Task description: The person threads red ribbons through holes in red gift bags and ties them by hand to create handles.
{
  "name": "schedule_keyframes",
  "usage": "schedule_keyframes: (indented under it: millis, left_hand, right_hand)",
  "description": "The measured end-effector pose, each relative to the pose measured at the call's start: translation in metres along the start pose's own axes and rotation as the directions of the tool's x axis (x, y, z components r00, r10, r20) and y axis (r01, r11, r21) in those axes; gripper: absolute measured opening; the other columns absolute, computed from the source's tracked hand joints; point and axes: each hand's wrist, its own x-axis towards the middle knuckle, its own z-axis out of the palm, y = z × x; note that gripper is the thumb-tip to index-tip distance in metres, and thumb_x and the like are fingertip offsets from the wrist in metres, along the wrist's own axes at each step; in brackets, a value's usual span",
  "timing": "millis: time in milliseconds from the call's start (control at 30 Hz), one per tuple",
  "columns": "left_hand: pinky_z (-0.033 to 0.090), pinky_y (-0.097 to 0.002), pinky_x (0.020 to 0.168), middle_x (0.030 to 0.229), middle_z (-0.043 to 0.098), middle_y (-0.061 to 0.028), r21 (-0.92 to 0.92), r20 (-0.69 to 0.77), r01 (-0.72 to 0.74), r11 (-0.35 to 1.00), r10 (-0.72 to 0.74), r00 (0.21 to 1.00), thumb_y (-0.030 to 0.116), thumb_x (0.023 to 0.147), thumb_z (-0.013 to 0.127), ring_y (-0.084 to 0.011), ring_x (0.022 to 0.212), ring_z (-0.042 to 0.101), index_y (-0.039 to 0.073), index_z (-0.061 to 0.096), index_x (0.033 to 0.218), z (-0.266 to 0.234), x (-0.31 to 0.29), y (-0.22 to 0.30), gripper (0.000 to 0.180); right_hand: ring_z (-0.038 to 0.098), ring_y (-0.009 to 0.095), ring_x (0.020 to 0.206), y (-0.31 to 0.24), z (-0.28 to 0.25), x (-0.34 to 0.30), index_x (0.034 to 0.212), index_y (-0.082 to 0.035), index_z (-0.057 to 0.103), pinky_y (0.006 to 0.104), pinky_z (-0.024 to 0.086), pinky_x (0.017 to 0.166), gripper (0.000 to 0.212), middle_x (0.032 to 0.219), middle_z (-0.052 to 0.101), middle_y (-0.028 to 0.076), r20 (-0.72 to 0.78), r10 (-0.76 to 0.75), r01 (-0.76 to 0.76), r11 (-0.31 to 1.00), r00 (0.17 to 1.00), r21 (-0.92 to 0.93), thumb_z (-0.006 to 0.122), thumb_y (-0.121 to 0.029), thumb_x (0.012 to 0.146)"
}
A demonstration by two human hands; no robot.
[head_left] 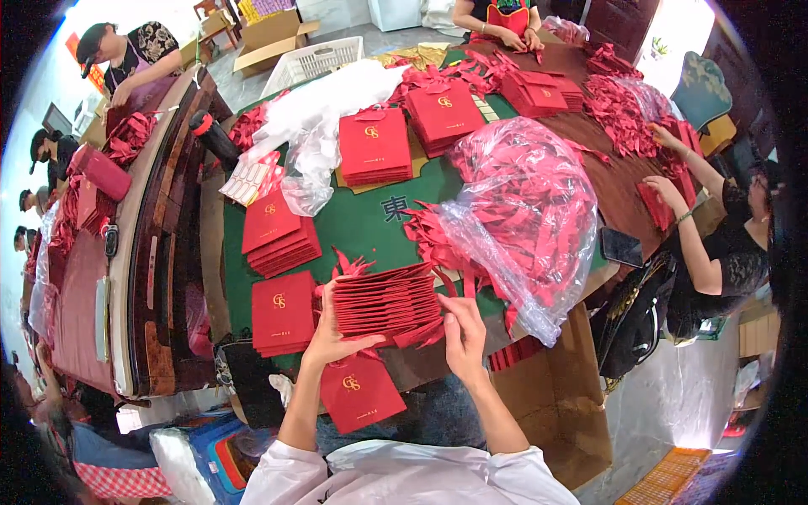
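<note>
Crowding held stack [387, 301]: ribbon-filled plastic bag [530, 202]

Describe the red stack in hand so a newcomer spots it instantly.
Find the near edge of the green tabletop. There, the red stack is between left hand and right hand. Unlike the flat pile on its left, with a gold emblem facing up, it shows mostly rows of thin edges.
</note>
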Motion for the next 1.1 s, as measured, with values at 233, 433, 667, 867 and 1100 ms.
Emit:
schedule_keyframes:
  millis: [233, 433, 667, 867, 1100]
  left_hand:
    - [0.037, -0.0458, 0.11, 0.142, 0.034, -0.0136, 0.038, 0.019, -0.046, 0.998, 0.046, 0.999, 0.021, 0.06, 0.096, -0.0313, 0.132, 0.04, 0.019, 0.008, 0.158, -0.001, 0.003, -0.001, 0.131]
    - [0.038, -0.0466, 0.11, 0.142, 0.034, -0.0147, 0.058, 0.004, -0.089, 0.994, 0.089, 0.996, 0.022, 0.06, 0.096, -0.0327, 0.132, 0.04, 0.019, 0.008, 0.157, -0.001, 0.008, 0.006, 0.131]
    - [0.035, -0.046, 0.112, 0.144, 0.033, -0.017, 0.103, -0.012, -0.062, 0.993, 0.063, 0.998, 0.026, 0.062, 0.095, -0.0333, 0.136, 0.037, 0.009, 0.017, 0.152, -0.001, 0.008, 0.015, 0.121]
    - [0.031, -0.0476, 0.113, 0.141, 0.036, -0.0182, 0.166, -0.042, -0.034, 0.986, 0.042, 0.998, 0.034, 0.063, 0.094, -0.0349, 0.134, 0.037, 0.005, 0.022, 0.149, 0.003, 0.014, 0.024, 0.116]
    - [0.036, -0.0447, 0.11, 0.141, 0.042, -0.0154, 0.28, -0.074, -0.073, 0.957, 0.098, 0.992, 0.025, 0.06, 0.097, -0.0323, 0.128, 0.046, 0.006, 0.009, 0.154, -0.001, 0.007, 0.006, 0.13]
  right_hand:
    - [0.062, 0.025, 0.098, 0.002, -0.002, 0.006, 0.116, 0.0, 0.067, 0.0336, 0.048, 0.088, 0.025, 0.106, 0.064, 0.014, 0.019, -0.016, 0.015, 0.999, 1.0, 0.04, 0.052, -0.004, 0.096]
    - [0.057, 0.023, 0.106, 0.012, 0.001, 0.019, 0.122, 0.003, 0.062, 0.0332, 0.044, 0.094, 0.03, 0.113, 0.061, 0.013, 0.088, -0.055, 0.052, 0.998, 0.995, 0.039, 0.045, -0.008, 0.1]
    - [0.045, 0.024, 0.133, 0.02, 0.015, 0.047, 0.139, -0.001, 0.045, 0.0389, 0.033, 0.113, 0.053, 0.14, 0.05, 0.014, 0.193, 0.142, -0.203, 0.916, 0.971, 0.347, 0.035, -0.042, 0.106]
    - [0.044, 0.019, 0.129, 0.049, 0.022, 0.039, 0.134, -0.005, 0.045, 0.0358, 0.03, 0.112, 0.052, 0.133, 0.051, 0.008, 0.449, 0.286, -0.487, 0.754, 0.847, 0.44, 0.029, -0.046, 0.107]
    - [0.035, 0.023, 0.141, 0.042, -0.001, 0.041, 0.151, -0.003, 0.03, 0.0382, 0.026, 0.118, 0.099, 0.149, 0.04, 0.013, 0.618, 0.109, -0.477, 0.744, 0.778, 0.469, 0.072, -0.058, 0.08]
